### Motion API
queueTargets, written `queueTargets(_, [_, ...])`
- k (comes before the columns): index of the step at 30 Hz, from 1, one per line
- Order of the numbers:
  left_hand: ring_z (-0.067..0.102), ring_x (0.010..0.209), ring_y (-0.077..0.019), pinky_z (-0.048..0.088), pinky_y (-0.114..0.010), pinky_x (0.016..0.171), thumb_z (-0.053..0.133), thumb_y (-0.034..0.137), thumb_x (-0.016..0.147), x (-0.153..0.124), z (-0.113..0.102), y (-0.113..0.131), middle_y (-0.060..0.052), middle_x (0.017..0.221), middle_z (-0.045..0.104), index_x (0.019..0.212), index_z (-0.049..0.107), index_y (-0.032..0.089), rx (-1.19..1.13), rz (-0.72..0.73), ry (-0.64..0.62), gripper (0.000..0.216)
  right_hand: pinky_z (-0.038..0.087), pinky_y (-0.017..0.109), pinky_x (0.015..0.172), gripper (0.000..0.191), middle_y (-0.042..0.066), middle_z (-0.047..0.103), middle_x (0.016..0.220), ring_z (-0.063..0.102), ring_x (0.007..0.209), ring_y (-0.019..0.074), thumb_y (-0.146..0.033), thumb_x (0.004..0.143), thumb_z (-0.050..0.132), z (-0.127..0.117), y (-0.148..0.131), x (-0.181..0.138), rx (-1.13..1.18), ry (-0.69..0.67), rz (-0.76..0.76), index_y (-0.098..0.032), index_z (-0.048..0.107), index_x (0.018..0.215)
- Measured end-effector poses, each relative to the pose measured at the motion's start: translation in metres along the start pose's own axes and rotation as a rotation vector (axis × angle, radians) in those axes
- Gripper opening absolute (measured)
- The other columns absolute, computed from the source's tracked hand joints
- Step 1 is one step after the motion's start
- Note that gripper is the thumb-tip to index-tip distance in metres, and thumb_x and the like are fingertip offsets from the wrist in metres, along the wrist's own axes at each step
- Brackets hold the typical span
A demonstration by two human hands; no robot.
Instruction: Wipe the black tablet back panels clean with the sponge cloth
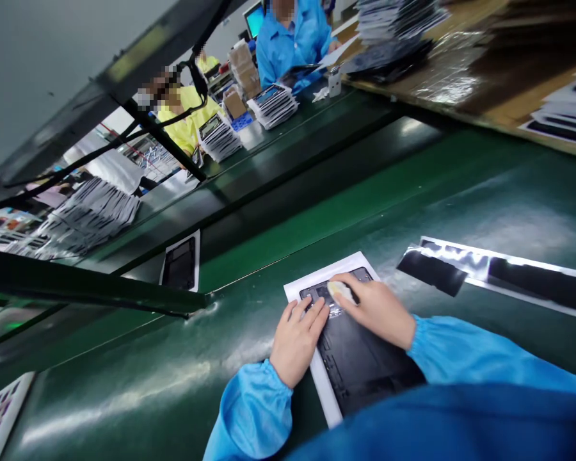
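Note:
A black tablet-like housing (372, 358) lies on a white sheet (327, 400) on the green bench in front of me. My left hand (300, 336) rests with its fingers stretched out on the housing's upper left edge. My right hand (381, 310) is closed on a small pale, rounded pad (342, 293), pressed against the upper part of the housing. Beside the pad, a shiny clear or silvery patch (335, 310) shows on the housing. My own body hides the housing's near end.
To the right lies a white-edged strip with black pieces (523, 275). Another black housing on white (180, 264) sits on the lower green surface at left. A dark metal bar (91, 282) juts in from the left. Co-workers sit across, near stacked sheets (272, 105).

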State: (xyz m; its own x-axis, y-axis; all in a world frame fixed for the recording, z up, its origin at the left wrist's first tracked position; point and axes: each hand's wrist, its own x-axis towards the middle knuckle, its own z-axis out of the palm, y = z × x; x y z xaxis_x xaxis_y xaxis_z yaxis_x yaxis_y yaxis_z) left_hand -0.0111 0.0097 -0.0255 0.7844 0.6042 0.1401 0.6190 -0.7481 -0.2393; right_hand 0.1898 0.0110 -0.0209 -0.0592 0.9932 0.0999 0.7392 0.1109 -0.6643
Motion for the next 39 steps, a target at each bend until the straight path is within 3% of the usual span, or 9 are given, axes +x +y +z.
queueTargets(3, [0.057,0.117,-0.0184,0.05,-0.033,0.097,0.037,0.014,0.094,0.006,0.001,0.0,-0.002,0.131,0.06,0.127,0.057,0.023,0.05,-0.015,0.006,0.04,0.042,0.026,0.054,0.028,0.003,0.073,0.068,0.069,0.061,0.022,-0.033,0.091,0.041,0.004,-0.003,0.005,-0.034,-0.008,-0.036,-0.023,0.064,0.105])
queueTargets(9, [0.059,0.115,-0.02,0.052,-0.036,0.097,0.04,0.009,0.089,0.005,-0.004,-0.007,0.0,0.129,0.062,0.121,0.061,0.031,-0.044,0.05,0.0,0.044,0.039,0.028,0.051,0.034,0.005,0.069,0.058,0.066,0.053,0.0245,-0.034,0.091,0.038,-0.02,0.022,-0.002,-0.106,0.09,0.086,-0.017,0.064,0.107])
queueTargets(18, [0.061,0.108,-0.0211,0.055,-0.038,0.091,0.041,0.005,0.087,0.017,-0.003,-0.001,-0.002,0.12,0.066,0.115,0.064,0.026,-0.102,0.001,0.063,0.042,0.039,0.027,0.051,0.033,0.002,0.069,0.059,0.065,0.053,0.0221,-0.037,0.092,0.038,-0.022,0.021,-0.014,-0.013,0.078,0.09,-0.021,0.063,0.106])
queueTargets(23, [0.061,0.102,-0.0227,0.053,-0.04,0.091,0.046,0.011,0.09,0.044,-0.005,0.011,-0.005,0.11,0.069,0.11,0.066,0.023,-0.225,-0.014,0.064,0.031,0.043,0.029,0.054,0.032,0.002,0.071,0.065,0.066,0.055,0.0225,-0.04,0.089,0.042,-0.023,0.027,-0.02,0.137,0.097,0.129,-0.023,0.065,0.105])
queueTargets(26, [0.062,0.09,-0.0217,0.054,-0.038,0.081,0.045,0.02,0.093,0.067,-0.002,0.012,-0.006,0.098,0.069,0.105,0.066,0.022,-0.292,-0.099,0.06,0.024,0.049,0.032,0.058,0.037,0.002,0.072,0.069,0.064,0.051,0.0208,-0.045,0.087,0.043,-0.025,0.032,-0.024,0.254,0.148,0.201,-0.023,0.064,0.108])
queueTargets(30, [0.06,0.079,-0.024,0.052,-0.039,0.068,0.056,0.024,0.088,0.087,0.008,0.002,-0.007,0.085,0.065,0.089,0.065,0.017,-0.276,-0.248,0.068,0.011,0.054,0.041,0.077,0.046,0.01,0.075,0.092,0.069,0.08,0.0272,-0.051,0.086,0.039,-0.035,0.046,-0.024,0.412,0.25,0.327,-0.019,0.067,0.103])
queueTargets(33, [0.061,0.083,-0.0218,0.051,-0.036,0.073,0.06,0.019,0.085,0.093,0.016,-0.007,-0.005,0.088,0.065,0.078,0.063,0.017,-0.313,-0.261,0.049,0.008,0.049,0.045,0.092,0.044,0.011,0.073,0.103,0.065,0.102,0.0316,-0.055,0.08,0.045,-0.038,0.053,-0.023,0.527,0.237,0.341,-0.02,0.07,0.091])
queueTargets(36, [0.061,0.095,-0.0217,0.05,-0.036,0.082,0.061,0.015,0.084,0.095,0.018,-0.014,-0.006,0.102,0.065,0.078,0.062,0.017,-0.366,-0.258,0.042,0.006,0.045,0.045,0.099,0.044,0.01,0.068,0.119,0.061,0.11,0.0303,-0.055,0.077,0.053,-0.036,0.053,-0.022,0.648,0.186,0.343,-0.022,0.07,0.1])
queueTargets(39, [0.063,0.08,-0.018,0.051,-0.031,0.074,0.058,0.015,0.086,0.097,0.011,-0.019,-0.002,0.083,0.066,0.075,0.06,0.018,-0.439,-0.249,0.029,0.011,0.047,0.046,0.098,0.049,0.011,0.066,0.124,0.062,0.11,0.0301,-0.056,0.076,0.057,-0.031,0.053,-0.023,0.757,0.128,0.338,-0.022,0.068,0.111])
